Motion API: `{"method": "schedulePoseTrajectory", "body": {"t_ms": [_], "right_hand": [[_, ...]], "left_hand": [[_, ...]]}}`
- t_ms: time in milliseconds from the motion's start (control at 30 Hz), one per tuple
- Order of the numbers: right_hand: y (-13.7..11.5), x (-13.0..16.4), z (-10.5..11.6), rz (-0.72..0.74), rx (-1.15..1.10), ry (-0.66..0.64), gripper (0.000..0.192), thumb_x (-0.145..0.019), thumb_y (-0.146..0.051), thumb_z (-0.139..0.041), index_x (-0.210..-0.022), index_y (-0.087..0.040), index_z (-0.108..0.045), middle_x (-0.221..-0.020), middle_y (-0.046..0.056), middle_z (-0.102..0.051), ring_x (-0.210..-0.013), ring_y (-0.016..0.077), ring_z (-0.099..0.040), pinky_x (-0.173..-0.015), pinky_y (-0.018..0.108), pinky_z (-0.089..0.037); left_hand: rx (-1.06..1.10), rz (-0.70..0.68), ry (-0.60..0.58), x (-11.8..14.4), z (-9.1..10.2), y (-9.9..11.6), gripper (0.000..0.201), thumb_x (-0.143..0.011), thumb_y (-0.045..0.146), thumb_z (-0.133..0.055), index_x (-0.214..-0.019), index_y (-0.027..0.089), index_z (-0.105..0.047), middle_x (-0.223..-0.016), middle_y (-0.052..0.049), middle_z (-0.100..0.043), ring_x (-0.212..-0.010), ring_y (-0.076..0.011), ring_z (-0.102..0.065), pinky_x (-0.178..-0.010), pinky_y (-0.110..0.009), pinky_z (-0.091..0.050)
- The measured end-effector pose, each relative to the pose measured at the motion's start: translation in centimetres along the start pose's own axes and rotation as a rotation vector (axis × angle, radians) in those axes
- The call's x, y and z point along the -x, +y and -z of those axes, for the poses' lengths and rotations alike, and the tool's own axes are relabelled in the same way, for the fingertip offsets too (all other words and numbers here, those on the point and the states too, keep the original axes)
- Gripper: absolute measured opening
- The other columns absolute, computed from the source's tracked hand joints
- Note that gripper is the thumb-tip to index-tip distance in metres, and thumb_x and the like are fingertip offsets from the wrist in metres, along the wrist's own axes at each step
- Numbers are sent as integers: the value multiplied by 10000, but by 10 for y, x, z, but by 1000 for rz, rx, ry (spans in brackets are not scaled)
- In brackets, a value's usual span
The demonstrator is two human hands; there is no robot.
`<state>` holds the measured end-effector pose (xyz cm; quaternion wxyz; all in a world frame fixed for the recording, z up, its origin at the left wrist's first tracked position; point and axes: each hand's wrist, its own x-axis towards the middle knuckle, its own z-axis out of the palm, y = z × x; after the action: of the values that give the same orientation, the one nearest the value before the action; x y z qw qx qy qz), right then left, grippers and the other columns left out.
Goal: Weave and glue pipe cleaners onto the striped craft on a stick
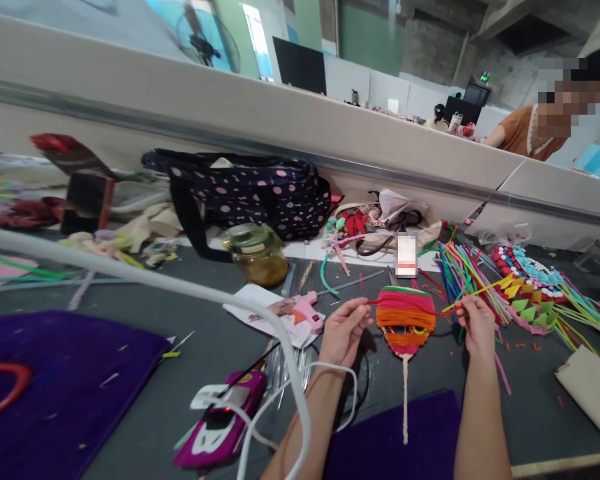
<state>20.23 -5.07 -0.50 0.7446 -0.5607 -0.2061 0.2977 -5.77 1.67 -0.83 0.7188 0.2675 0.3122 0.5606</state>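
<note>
Fan [405,323] lay flat on table [200,347] between my hands; long axis ran toward me, handle nearest, rounded top pointing away; left hand [343,331] pinched red strand [380,301], fingers narrow; right hand [476,325] pinched its other end with yellow strand; I judged uneven pull could skew fan or loosen wrapped rows; glue gun [305,311] lay near left hand.
</note>
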Motion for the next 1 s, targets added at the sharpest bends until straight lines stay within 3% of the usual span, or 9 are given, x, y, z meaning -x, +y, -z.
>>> {"method": "schedulePoseTrajectory", "body": {"t_ms": [67, 167, 333, 467, 733, 1000], "right_hand": [[1, 2, 8, -4, 14, -5, 294, -590, -336, -793, -724, -151, -607, -619, 4, -669, -449, 70, -524, -344, 134, -335], [2, 8, 25, 20, 53, 44, 280, -606, -340, -784, -728, -150, -619, -594, -1, -658, -428, 71, -511, -349, 148, -345], [16, 15, 54, 86, 207, 192, 267, -626, -368, -730, -743, -157, -618, -571, 2, -655, -402, 100, -517, -355, 189, -361], [28, 10, 69, 138, 507, 273, 256, -695, -407, -611, -779, -166, -618, -536, 2, -643, -344, 113, -475, -361, 227, -359], [27, 5, 77, 252, 884, 420, 146, -669, -347, -581, -680, -203, -605, -566, 45, -645, -575, 223, -606, -598, 309, -423], [29, 9, 73, 287, 1060, 396, 134, -754, -309, -538, -713, -202, -609, -629, 56, -641, -595, 218, -574, -586, 304, -381]], "left_hand": [[-104, -46, 88, -5, 6, -7, 313, -546, 325, -846, -780, 146, -739, -641, -6, -678, -536, -87, -557, -535, -203, -461], [-438, -120, 134, -10, 15, -18, 258, -629, 339, -779, -799, 149, -744, -646, -4, -686, -480, -91, -511, -479, -219, -403], [-1049, -255, -5, -13, 19, -32, 109, -743, 239, -643, -706, 180, -727, -764, -41, -729, -732, -191, -641, -693, -295, -450], [-1351, -267, -65, -11, 11, -35, 111, -771, 208, -611, -698, 203, -695, -781, -28, -715, -785, -193, -636, -727, -289, -422], [-1529, -219, -113, -8, 5, -36, 99, -790, 223, -620, -697, 204, -646, -773, -18, -685, -774, -181, -608, -675, -260, -373], [-1531, -212, -115, -10, 8, -39, 126, -795, 250, -610, -676, 213, -622, -741, -13, -675, -725, -182, -604, -614, -252, -345]]}}
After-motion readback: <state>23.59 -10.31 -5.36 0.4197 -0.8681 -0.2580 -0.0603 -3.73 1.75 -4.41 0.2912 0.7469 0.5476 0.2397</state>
